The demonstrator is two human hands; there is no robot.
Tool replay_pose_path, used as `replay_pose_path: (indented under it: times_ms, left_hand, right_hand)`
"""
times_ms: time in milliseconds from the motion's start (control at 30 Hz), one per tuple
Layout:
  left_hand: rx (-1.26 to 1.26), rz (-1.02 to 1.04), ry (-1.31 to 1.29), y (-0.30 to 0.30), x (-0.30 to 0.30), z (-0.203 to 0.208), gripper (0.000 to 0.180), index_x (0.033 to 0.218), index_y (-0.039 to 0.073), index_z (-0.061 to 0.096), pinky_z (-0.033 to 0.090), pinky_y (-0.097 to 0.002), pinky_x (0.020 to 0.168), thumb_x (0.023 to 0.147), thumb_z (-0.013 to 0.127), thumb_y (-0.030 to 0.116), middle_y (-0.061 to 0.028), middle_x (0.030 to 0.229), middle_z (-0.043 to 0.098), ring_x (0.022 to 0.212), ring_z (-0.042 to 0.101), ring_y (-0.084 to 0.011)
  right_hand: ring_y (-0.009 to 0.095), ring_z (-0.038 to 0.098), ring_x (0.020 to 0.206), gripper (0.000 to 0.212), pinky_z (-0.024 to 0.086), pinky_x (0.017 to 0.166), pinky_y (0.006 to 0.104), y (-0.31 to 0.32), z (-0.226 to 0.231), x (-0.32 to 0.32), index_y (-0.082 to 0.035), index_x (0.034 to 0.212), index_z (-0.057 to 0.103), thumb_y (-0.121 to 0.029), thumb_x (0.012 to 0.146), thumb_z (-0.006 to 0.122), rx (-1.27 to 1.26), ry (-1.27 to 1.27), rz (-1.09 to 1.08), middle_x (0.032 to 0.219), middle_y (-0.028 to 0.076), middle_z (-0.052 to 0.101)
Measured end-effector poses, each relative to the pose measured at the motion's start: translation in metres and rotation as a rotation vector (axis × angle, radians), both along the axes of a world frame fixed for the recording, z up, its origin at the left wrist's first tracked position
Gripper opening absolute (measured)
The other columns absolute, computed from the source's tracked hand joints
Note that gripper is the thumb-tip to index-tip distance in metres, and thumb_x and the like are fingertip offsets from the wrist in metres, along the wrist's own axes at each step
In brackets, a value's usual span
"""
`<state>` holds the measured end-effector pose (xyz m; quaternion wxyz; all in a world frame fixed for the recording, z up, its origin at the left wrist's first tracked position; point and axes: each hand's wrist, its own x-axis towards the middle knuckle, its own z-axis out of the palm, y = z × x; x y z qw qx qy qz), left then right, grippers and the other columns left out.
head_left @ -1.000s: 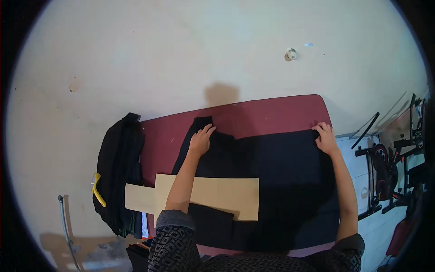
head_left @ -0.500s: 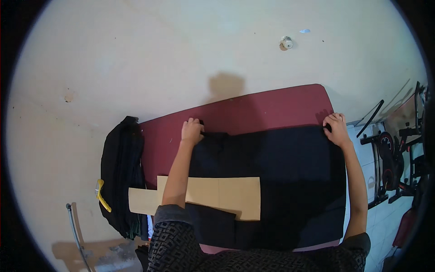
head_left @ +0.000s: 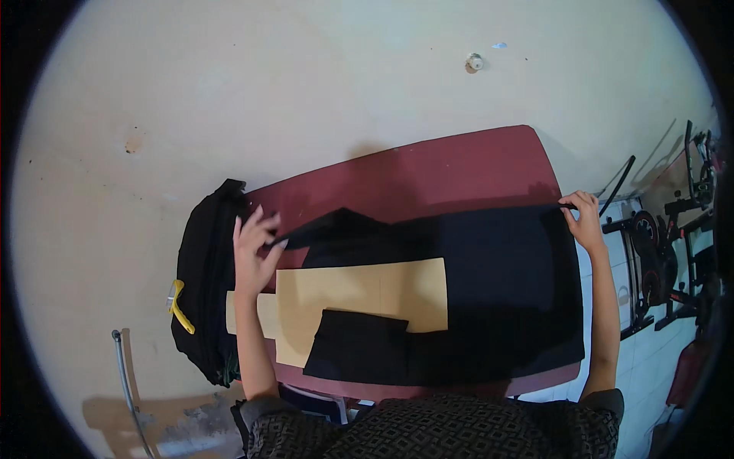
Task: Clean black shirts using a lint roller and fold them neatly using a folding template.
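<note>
Saw the left hand [head_left: 254, 252] at nine o'clock, with its outer fingers fanned wide and blurred, and with thumb and forefinger seemingly closed on a drawn-out tip of the black cloth [head_left: 508, 283]. Saw the right hand [head_left: 585, 219] at three o'clock, with thumb and forefinger pinched together on the cloth's far corner and the remaining fingers loosely curled beside them.

Found the cloth spread mostly toward four o'clock on the maroon table [head_left: 466, 164], broad and smooth on that side. Found it raised and creased into a low peak just off centre toward eleven o'clock, then narrowing toward the left hand. Noted a tan cardboard piece [head_left: 344, 294] lying partly on the cloth, just off centre toward six o'clock, with a squarish flap of cloth folded over its lower edge.

Noted a bunch of dark garments [head_left: 202, 275] around nine o'clock, beside the table's end, with a yellow curved piece [head_left: 182, 315] against it toward eight. Made out dark exercise equipment [head_left: 650, 229] at three o'clock, cut off by the black rim of the view.

Could not see the cardboard's narrow tab whole, crossed by the left forearm [head_left: 256, 344]. Could hardly separate fold from shadow in the black fabric. Lost part of the table's near side behind the patterned shirt [head_left: 474, 428] at six o'clock.
</note>
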<state>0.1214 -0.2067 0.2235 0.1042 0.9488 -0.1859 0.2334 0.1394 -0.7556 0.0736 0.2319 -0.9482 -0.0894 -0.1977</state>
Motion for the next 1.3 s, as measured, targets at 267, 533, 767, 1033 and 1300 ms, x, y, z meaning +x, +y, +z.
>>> replay_pose_path:
  times_ms: [267, 533, 767, 1033, 1300]
  left_hand:
    - [-0.222, 0.053, 0.748, -0.018, -0.175, -0.001, 0.017, 0.071, 0.003, 0.059, 0.040, -0.0270, 0.045, 0.064, 0.070, 0.014, -0.0075, 0.055, 0.053, 0.047, 0.053, -0.0169]
    - [-0.474, 0.182, 1.308, 0.014, -0.205, -0.133, 0.033, 0.085, 0.003, 0.060, 0.043, -0.0256, 0.058, 0.071, 0.068, 0.031, -0.0068, 0.070, 0.059, 0.062, 0.054, -0.0131]
    - [-0.854, 0.712, 0.291, 0.086, -0.108, -0.252, 0.026, 0.072, 0.001, 0.054, 0.041, -0.0244, 0.062, 0.081, 0.055, 0.026, -0.0049, 0.068, 0.052, 0.067, 0.050, -0.0116]
    - [-0.586, 0.684, 0.313, 0.114, -0.023, -0.265, 0.032, 0.072, -0.004, 0.053, 0.039, -0.0314, 0.056, 0.084, 0.052, 0.026, -0.0093, 0.058, 0.047, 0.056, 0.046, -0.0161]
    - [-0.385, 0.789, 0.246, 0.099, -0.015, -0.275, 0.029, 0.082, -0.002, 0.055, 0.045, -0.0359, 0.063, 0.081, 0.055, 0.027, -0.0183, 0.073, 0.059, 0.068, 0.059, -0.0279]
  right_hand:
    - [0.027, 0.051, 0.075, 0.018, 0.036, 0.077, 0.0342, 0.001, -0.023, -0.085, -0.005, 0.076, 0.053, 0.005, 0.061, 0.056, 0.158, 0.068, -0.054, 0.074, 0.008, 0.051]
    - [0.029, 0.047, 0.088, 0.021, 0.036, 0.080, 0.0375, 0.004, -0.061, -0.141, -0.005, 0.079, 0.053, 0.004, 0.060, 0.057, 0.043, 0.193, -0.141, 0.087, 0.010, 0.049]
    - [0.030, 0.047, 0.089, 0.020, 0.038, 0.079, 0.0379, 0.005, -0.067, -0.153, -0.004, 0.084, 0.055, 0.003, 0.065, 0.056, 0.026, 0.089, -0.165, 0.091, 0.012, 0.050]
    - [0.031, 0.051, 0.079, 0.018, 0.042, 0.070, 0.0354, 0.014, -0.072, -0.147, -0.001, 0.077, 0.056, 0.011, 0.066, 0.051, 0.025, -0.055, -0.127, 0.080, 0.012, 0.054]
    - [0.030, 0.050, 0.076, 0.017, 0.041, 0.068, 0.0348, 0.006, -0.078, -0.151, -0.003, 0.074, 0.055, 0.010, 0.063, 0.051, -0.035, -0.035, -0.156, 0.080, 0.011, 0.053]
